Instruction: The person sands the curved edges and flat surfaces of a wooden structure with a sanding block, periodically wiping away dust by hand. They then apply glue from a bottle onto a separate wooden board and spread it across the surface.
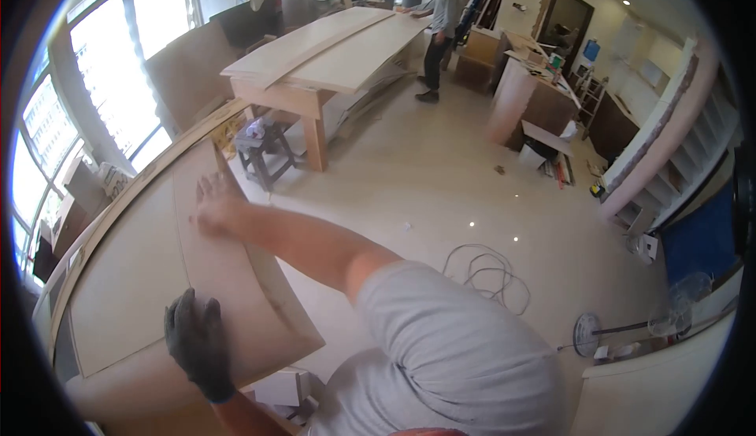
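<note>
One panel [130, 278] carries two flat, open hands gripping nothing: gloved left hand [197, 345] near lower edge, right hand [214, 204] near upper corner.

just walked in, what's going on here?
A person in a grey T-shirt has both hands pressed flat on a large wooden panel by the windows. The gloved left hand is low on it and the bare right hand is higher up. Neither hand grips anything. Across the room, another person stands at the far end of a long workbench stacked with boards. A cable lies coiled on the floor.
</note>
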### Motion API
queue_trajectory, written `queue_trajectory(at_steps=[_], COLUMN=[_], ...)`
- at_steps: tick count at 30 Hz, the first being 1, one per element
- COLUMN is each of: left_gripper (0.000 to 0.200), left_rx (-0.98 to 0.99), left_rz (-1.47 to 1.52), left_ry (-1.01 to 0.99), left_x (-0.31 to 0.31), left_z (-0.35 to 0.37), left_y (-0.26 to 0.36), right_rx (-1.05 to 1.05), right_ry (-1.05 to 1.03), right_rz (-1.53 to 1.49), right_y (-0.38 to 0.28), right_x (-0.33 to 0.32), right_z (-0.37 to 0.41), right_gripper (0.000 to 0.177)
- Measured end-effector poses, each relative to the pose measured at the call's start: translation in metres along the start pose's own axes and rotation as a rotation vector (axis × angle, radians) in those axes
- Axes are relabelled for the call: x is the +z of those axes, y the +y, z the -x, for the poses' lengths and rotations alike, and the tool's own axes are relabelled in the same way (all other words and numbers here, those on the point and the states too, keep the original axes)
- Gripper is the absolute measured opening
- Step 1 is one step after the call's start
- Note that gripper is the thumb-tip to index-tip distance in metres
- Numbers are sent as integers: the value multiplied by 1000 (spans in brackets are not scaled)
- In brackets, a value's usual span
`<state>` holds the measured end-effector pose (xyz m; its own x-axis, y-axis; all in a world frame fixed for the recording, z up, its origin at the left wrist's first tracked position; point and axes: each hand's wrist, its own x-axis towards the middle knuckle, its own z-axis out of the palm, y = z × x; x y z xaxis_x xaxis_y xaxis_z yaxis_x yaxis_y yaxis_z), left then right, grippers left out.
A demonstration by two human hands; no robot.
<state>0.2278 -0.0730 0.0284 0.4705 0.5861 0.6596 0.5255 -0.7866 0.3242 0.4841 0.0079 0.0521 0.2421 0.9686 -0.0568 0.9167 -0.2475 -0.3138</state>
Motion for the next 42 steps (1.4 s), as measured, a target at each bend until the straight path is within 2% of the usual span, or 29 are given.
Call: queue_trajectory(at_steps=[2, 5, 8, 10, 11, 12, 14, 17, 20, 24, 27, 31, 34, 36, 39, 42], left_gripper=[34, 32, 31, 32, 32, 32, 31, 31, 31, 32, 30, 30, 31, 31, 31, 30], left_rx=[14, -69, -183, -108, -90, -60, -113, -147, -139, -99, -165, -105, -169, -205, -209, -209], left_rz=[-21, 31, 240, 11, 13, 24, 21, -12, -47, -4, 4, -143, -152, -132, -137, -150], left_ry=[9, 24, 27, -30, -8, 14, 48, 51, 38, 104, 156, 136, 108, 134, 130, 149], left_x=[0, -1, 0, -5, -7, -7, -2, -6, -5, -1, 2, 2, 0, 3, 0, 1], left_z=[1, 0, -5, -16, -17, -16, -12, -9, -19, -17, -14, -15, -14, -14, -15, -16], left_y=[-1, 2, 12, 18, 18, 15, 10, 13, 13, 13, 15, 11, 20, 14, 18, 20], right_rx=[36, 38, -137, -149, -242, -248, -47, -97, -168, -138, -57, -283, -319, -209, -209, -480], right_ry=[12, 21, -46, 1, 21, -281, 211, 39, -59, 28, 48, 16, -79, -2, 10, -33], right_rz=[-29, -98, -7, -3, 88, -242, -61, 78, 54, -26, 3, 56, 137, 91, 52, 182], right_y=[4, 3, 6, 20, 29, 36, 30, 18, 13, 43, 34, 24, 38, 45, 34, 24], right_x=[0, 13, 6, 36, 26, -6, 27, 6, -4, 0, -7, 8, -7, -1, -1, 8], right_z=[-30, -44, 17, -32, -42, -52, -99, -43, 3, -82, -110, -41, -69, -123, -110, -43], right_gripper=[82, 86, 88, 89, 87, 81, 79, 84, 83, 85, 85, 84, 79, 82, 82, 81])
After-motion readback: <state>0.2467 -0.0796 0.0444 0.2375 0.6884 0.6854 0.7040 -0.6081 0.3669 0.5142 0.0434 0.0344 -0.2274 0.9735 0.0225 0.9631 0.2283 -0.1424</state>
